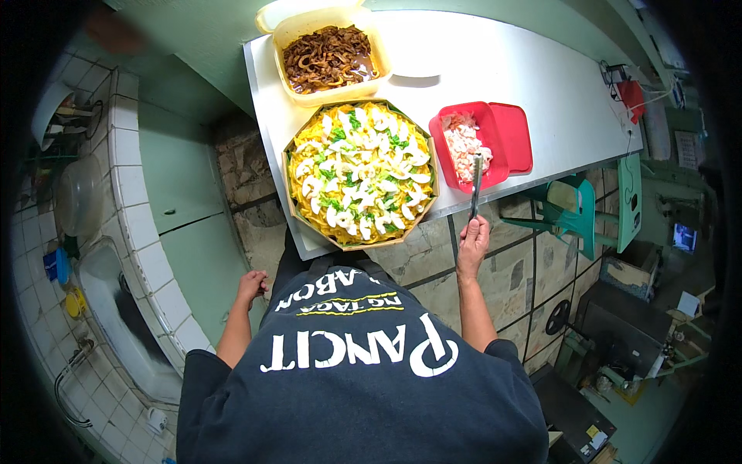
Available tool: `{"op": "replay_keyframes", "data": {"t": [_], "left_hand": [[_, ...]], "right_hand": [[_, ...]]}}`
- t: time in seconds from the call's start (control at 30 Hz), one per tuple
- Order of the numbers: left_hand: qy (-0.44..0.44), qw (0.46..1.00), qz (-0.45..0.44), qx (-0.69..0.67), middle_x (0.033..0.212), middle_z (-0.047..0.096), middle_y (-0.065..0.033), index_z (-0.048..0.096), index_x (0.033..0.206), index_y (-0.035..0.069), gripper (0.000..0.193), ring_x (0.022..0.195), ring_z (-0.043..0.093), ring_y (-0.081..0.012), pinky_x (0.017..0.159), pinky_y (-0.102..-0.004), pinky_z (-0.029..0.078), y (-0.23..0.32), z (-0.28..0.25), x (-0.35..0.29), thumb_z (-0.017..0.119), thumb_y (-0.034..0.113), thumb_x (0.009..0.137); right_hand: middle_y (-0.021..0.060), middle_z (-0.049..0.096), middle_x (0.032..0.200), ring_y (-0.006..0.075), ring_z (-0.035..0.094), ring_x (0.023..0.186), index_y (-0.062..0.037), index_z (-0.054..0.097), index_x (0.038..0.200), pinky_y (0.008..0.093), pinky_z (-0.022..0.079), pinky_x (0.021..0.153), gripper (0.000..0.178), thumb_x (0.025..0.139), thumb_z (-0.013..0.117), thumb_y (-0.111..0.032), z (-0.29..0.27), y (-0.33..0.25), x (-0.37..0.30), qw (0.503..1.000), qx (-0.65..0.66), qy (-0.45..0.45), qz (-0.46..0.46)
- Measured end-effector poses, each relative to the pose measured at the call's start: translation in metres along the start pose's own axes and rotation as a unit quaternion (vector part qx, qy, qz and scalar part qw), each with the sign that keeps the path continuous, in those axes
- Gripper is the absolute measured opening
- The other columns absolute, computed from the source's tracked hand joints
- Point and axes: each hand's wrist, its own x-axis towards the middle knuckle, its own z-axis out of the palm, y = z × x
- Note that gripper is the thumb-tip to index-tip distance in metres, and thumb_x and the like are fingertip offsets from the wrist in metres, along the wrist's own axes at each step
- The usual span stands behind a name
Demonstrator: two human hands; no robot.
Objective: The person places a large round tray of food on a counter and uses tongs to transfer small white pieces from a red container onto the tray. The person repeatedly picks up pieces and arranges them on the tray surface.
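A kitchen with pale green walls (201,39) and a stone-patterned floor (510,267), seen from above. A white table (541,73) occupies the upper centre, its near edge facing the person, whose black shirt (371,410) fills the lower middle. To the left runs a counter (154,267) faced with white tiles, with a pale sink (147,363) set into it; to the right, a green chair (573,213) stands beyond the near table edge. An eight-sided tray (369,246) rests at the table's near left corner, filled with yellow noodles (309,203), over which white slices (313,185) and green leaves (338,134) are scattered. Directly behind it, a pale yellow tub (309,99) contains brown strips (328,58) in dark liquid. Just right of the tray sits a red box (496,131), its red lid (520,138) extending on the far right side; pink-and-white pieces (462,145) occupy the box, mostly its left part. The right hand (473,238), before the table edge, has its fingers closed around the lower end of metal tongs (474,197), whose tips point away over the box, by the pieces. The left hand (253,286) hangs below the table beside the person's body, fingers loosely bent; whether it is fully closed cannot be told.
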Motion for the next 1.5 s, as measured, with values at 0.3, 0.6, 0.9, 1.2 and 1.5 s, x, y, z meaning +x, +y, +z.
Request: {"op": "replay_keyframes", "data": {"t": [0.3, 0.6, 0.9, 1.2, 1.5], "left_hand": [[-0.017, 1.000, -0.014, -0.017, 0.060, 0.052, 0.0026, 0.056, 0.073, 0.012, 0.035, 0.054, 0.056, -0.0119, 0.052, -0.0278, 0.043, -0.012, 0.007, -0.002, 0.059, 0.039, 0.094], [0.001, 1.000, -0.004, -0.009, 0.058, 0.050, 0.0029, 0.055, 0.072, 0.013, 0.035, 0.052, 0.054, -0.0122, 0.052, -0.0280, 0.044, -0.021, 0.009, -0.009, 0.059, 0.041, 0.094], [0.007, 1.000, -0.001, -0.026, 0.058, 0.051, 0.0033, 0.056, 0.074, 0.013, 0.033, 0.053, 0.054, -0.0119, 0.051, -0.0279, 0.043, -0.024, 0.022, -0.015, 0.059, 0.040, 0.094], [0.013, 0.999, 0.018, -0.040, 0.059, 0.052, 0.0021, 0.059, 0.077, 0.011, 0.033, 0.054, 0.057, -0.0123, 0.052, -0.0282, 0.043, -0.036, 0.025, -0.024, 0.057, 0.038, 0.094], [0.019, 0.999, 0.007, -0.045, 0.060, 0.053, 0.0012, 0.058, 0.075, 0.011, 0.035, 0.055, 0.057, -0.0142, 0.052, -0.0308, 0.043, -0.055, 0.025, -0.027, 0.059, 0.041, 0.093]], "right_hand": [[0.0009, 0.056, 0.080, 0.0095, 0.051, 0.067, -0.0016, 0.059, 0.106, 0.0267, 0.044, 0.059, 0.028, 0.099, 0.057, -0.029, -0.008, 0.002, -0.008, 0.998, -0.048, -0.019, -0.028], [0.0034, 0.060, 0.076, 0.0107, 0.053, 0.063, -0.0022, 0.063, 0.102, 0.0279, 0.044, 0.058, 0.023, 0.096, 0.062, -0.025, -0.031, -0.034, -0.001, 0.984, -0.152, -0.036, -0.084], [0.0115, 0.061, 0.085, 0.0246, 0.059, 0.067, -0.0034, 0.064, 0.108, 0.0338, 0.047, 0.061, 0.023, 0.095, 0.061, -0.022, -0.037, -0.061, -0.003, 0.941, -0.212, -0.101, -0.246], [0.0112, 0.060, 0.083, 0.0299, 0.061, 0.069, -0.0071, 0.065, 0.105, 0.0372, 0.048, 0.061, 0.018, 0.092, 0.063, -0.019, -0.039, -0.068, -0.020, 0.926, -0.228, -0.138, -0.265], [0.0095, 0.062, 0.083, 0.0317, 0.064, 0.068, -0.0104, 0.065, 0.099, 0.0419, 0.050, 0.058, 0.018, 0.090, 0.065, -0.026, -0.017, -0.095, -0.036, 0.861, -0.358, -0.201, -0.300]]}}
